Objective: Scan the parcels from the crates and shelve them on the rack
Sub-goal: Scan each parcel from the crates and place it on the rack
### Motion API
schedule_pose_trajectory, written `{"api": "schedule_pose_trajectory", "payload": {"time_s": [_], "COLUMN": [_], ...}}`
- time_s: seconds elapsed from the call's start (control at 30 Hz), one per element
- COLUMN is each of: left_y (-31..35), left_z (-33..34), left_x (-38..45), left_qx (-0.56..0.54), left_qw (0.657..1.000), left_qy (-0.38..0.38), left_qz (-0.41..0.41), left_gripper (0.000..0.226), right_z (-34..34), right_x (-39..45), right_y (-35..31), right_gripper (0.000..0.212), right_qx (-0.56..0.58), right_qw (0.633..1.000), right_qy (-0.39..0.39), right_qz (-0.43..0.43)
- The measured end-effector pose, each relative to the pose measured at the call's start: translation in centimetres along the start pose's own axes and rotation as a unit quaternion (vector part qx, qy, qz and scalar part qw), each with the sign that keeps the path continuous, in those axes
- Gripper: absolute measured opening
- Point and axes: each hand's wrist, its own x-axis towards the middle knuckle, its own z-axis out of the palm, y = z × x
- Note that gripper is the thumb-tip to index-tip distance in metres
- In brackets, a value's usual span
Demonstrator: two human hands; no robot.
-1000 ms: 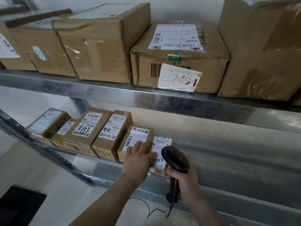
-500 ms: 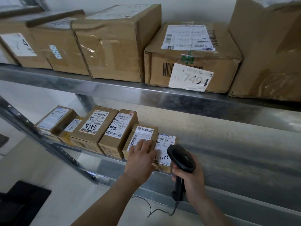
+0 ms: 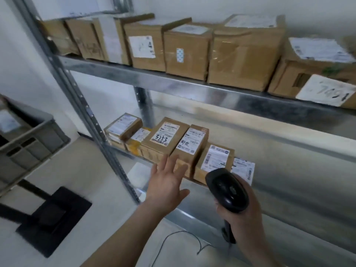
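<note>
My left hand [image 3: 166,183] has lifted off the parcels, fingers spread; right hand [image 3: 243,214] grips the barcode scanner [image 3: 226,189]. Six small parcels [image 3: 165,138] line the lower shelf's [image 3: 289,182] front-left edge

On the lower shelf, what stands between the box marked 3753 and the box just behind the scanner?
In the head view, one narrow parcel with handwritten characters stands between the 3753 box and the box behind the scanner.

Handwritten "3753" marks a small parcel's label [image 3: 161,139] on the lower shelf.
</note>
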Motion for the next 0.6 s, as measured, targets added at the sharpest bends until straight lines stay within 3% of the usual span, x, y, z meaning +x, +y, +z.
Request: {"api": "schedule_pose_trajectory", "payload": {"time_s": [0.2, 0.6], "left_y": [-10.3, -29.8], "left_z": [-3.7, -11.5], "left_x": [-6.0, -17.0], "left_qx": [0.015, 0.039], "left_qw": [0.997, 0.976], "left_qy": [0.0, 0.011], "left_qz": [-0.072, -0.214], "left_gripper": [0.08, 0.075], "right_z": [9.6, 28.7], "right_x": [-2.2, -5.5], "right_y": [-3.9, -11.5], "right_gripper": [0.076, 0.075], "right_qx": [-0.07, 0.027], "right_qw": [0.992, 0.985], "right_qy": [-0.043, -0.148], "right_qz": [-0.095, -0.084]}}
